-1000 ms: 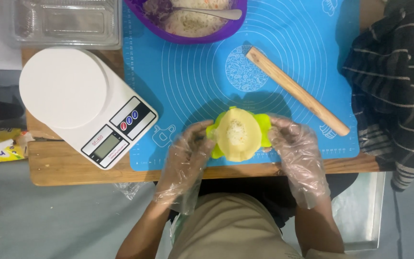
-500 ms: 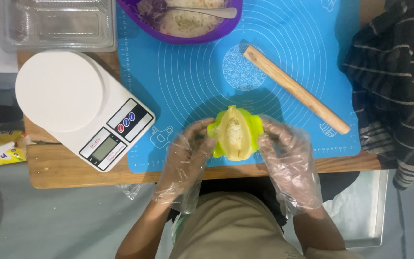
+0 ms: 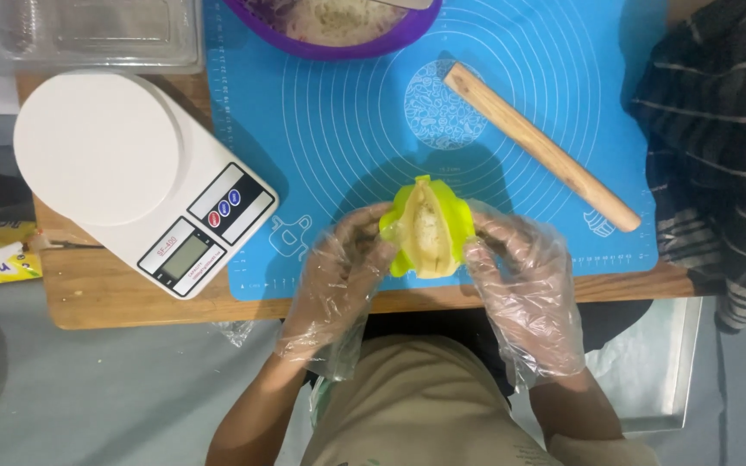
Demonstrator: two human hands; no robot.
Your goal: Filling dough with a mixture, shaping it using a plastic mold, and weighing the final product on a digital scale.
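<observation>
A lime-green hinged dumpling press (image 3: 426, 226) holds a round of pale dough with white filling in its middle. The press is half folded, its two sides raised toward each other. My left hand (image 3: 344, 274), in a clear plastic glove, grips its left half. My right hand (image 3: 520, 278), gloved the same way, grips its right half. Both hold it just above the near edge of a blue silicone baking mat (image 3: 347, 129).
A wooden rolling pin (image 3: 541, 147) lies diagonally on the mat at right. A purple bowl (image 3: 334, 26) of filling stands at the mat's far edge. A white kitchen scale (image 3: 135, 173) sits left on the wooden board; a clear plastic container (image 3: 97, 34) behind it. Striped cloth (image 3: 718, 147) at right.
The press was lying open with the dough round flat; its two halves have been folded upward toward each other by both hands.
</observation>
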